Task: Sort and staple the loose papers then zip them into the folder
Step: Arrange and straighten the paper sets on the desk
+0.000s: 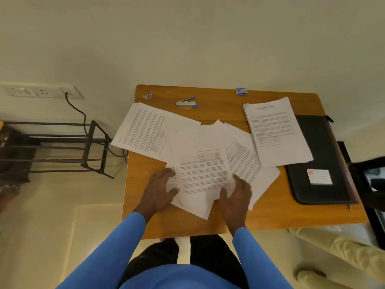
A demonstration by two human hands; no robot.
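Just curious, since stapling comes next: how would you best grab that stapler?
Probably round the middle of the stapler, fingers coming from above across its narrow width: it lies flat on the table, long side left to right, clear of the papers.

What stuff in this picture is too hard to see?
All in the head view:
- Words on the loose papers: too small and blurry.
- Fingertips of the left hand and right hand: partly hidden by the sheets they grip.
- Folder: partly under the neat stack.
- Small box: label too small.
- Dark thing at the right edge: cut off.
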